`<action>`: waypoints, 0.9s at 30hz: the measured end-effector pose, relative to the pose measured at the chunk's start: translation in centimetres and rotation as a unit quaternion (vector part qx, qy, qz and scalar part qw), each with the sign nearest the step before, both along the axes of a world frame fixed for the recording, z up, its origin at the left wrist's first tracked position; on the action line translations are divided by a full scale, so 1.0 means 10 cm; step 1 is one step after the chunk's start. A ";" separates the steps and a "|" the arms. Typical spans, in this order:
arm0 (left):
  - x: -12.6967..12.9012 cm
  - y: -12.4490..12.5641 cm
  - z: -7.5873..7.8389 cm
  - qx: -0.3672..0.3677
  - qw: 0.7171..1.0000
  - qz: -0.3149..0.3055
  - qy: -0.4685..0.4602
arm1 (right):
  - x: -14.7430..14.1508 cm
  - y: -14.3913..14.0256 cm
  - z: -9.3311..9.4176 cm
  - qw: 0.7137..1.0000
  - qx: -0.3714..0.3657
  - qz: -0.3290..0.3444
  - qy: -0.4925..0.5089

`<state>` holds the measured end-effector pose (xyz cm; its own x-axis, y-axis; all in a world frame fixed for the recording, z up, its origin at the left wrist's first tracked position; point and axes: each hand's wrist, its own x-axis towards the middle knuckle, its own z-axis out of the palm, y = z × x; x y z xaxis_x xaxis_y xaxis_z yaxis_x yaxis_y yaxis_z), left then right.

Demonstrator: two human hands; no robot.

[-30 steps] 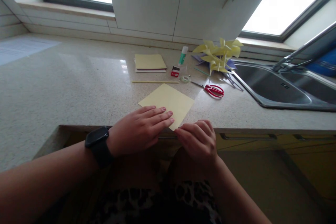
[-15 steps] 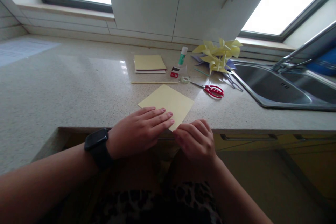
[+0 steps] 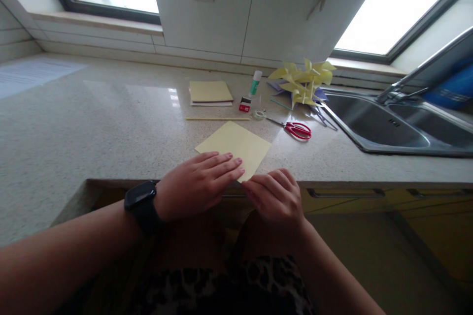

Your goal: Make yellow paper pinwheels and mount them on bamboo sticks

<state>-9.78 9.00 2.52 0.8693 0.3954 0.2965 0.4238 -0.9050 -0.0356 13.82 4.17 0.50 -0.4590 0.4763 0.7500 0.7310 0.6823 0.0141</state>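
Observation:
A square sheet of pale yellow paper (image 3: 236, 142) lies on the counter, turned so one corner points at me. My left hand (image 3: 207, 177), with a dark watch on its wrist, rests flat on the sheet's near left side, fingers stretched out. At the near corner, my right hand (image 3: 275, 194) has its fingers curled and pinches the paper's tip by the counter's edge. Just past the sheet are a thin stick (image 3: 218, 119), a roll of clear tape (image 3: 259, 115) and red-handled scissors (image 3: 297, 130).
Farther back sit a stack of paper (image 3: 210, 91), a small red box (image 3: 244, 105) and a glue stick (image 3: 255, 83). Yellow paper pinwheels (image 3: 306, 81) lie near a steel sink (image 3: 369, 123) on the right. Printed sheets (image 3: 33, 74) lie far left.
My view has shifted slightly. Both hands keep their places on the yellow paper, the left flat and the right pinching its near corner.

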 end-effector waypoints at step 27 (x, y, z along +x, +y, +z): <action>0.00 -0.01 -0.01 0.003 1.000 0.017 0.019 | -0.06 0.00 -0.08 0.999 0.009 -0.045 0.011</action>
<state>-9.73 8.90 2.40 0.8659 0.4232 0.2668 0.4525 -0.8899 -0.0571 13.23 4.16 -0.32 -0.3980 0.5016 0.7681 0.7902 0.6128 0.0093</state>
